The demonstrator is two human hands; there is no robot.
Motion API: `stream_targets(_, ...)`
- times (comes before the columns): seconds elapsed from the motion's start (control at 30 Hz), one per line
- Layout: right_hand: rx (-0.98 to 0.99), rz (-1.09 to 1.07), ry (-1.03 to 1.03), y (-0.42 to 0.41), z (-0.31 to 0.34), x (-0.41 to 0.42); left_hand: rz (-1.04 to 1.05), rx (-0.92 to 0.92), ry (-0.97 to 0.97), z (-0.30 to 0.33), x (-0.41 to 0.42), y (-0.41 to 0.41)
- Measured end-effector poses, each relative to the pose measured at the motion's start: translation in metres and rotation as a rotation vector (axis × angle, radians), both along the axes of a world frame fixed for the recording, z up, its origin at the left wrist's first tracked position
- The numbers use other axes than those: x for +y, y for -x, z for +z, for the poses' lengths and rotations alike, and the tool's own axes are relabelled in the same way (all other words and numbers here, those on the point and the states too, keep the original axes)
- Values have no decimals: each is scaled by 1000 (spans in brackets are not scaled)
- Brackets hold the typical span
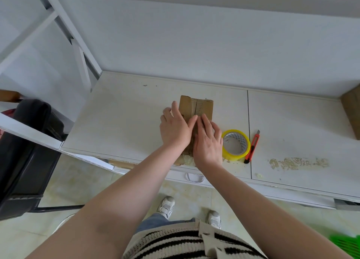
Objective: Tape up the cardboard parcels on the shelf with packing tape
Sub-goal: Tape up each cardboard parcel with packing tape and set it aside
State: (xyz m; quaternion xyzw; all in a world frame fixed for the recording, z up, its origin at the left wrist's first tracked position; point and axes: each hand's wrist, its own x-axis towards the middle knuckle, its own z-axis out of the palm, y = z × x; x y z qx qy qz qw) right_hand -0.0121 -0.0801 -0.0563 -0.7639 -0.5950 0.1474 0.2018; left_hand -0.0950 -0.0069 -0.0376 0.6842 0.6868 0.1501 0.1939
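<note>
You are standing at a white shelf (136, 110) set against a pale wall, its surface scuffed and marked with a long patch of torn tape residue (299, 163) toward the right. Below you is a glossy light floor (64, 180), with a black chair (25, 157) at your left and something green (346, 243) at the lower right corner.

One cardboard parcel (196, 108) lies flat on the shelf near its front edge, directly before you, a taped seam running down its middle. A second brown cardboard piece (352, 112) shows at the far right edge of the shelf, mostly cut off, so you cannot tell what it is.

Both of your hands lie on the parcel, close together. Your left hand (174, 127) rests flat with fingers spread over the parcel's left side, thumb toward the seam. Your right hand (208, 139) presses its straight fingers along the seam, touching the left thumb.

Just right of the parcel sits one yellow roll of packing tape (244, 153), lying flat, and beside it one orange utility knife (252, 147).
</note>
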Motion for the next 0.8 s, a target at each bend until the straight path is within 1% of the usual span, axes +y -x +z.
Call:
stream_targets(0.03,-5,-1,10,0,1,0,12,-47,104,-1,0,-4)
stream_targets(0.07,-11,-3,17,0,1,1,19,-93,168,-2,1,-6)
stream_targets(0.1,-16,-2,25,0,1,1,28,-122,184,-2,1,-7)
stream_targets(0.27,-14,-4,1,1,-2,2,63,-117,150,-1,0,-5)
stream_targets(0.43,-34,23,8,1,-3,4,42,-92,135,-4,3,-7)
stream_targets(0.47,9,41,-20,0,-3,5,40,-94,131,-5,2,-6)
stream_targets(0.53,215,36,-160,-8,-4,3,28,-98,131,-4,2,-5)
stream_targets(0.57,335,-25,-236,-16,-6,0,26,-103,132,-5,2,-5)
stream_targets(0.6,416,-130,-289,-26,-9,-3,26,-111,134,-5,3,-4)
stream_targets(0.63,438,-251,-295,-38,-13,-7,26,-121,136,-5,4,-4)
stream_targets(0.67,393,-347,-229,-53,-17,-9,28,-129,143,-4,4,-4)
stream_targets(0.7,303,-383,-95,-67,-22,-12,30,-140,151,-4,4,-4)
stream_targets(0.77,83,-315,222,-88,-32,-17,25,-158,161,-4,4,-2)
stream_targets(0.8,-23,-248,316,-94,-35,-18,17,-161,166,-3,3,-2)
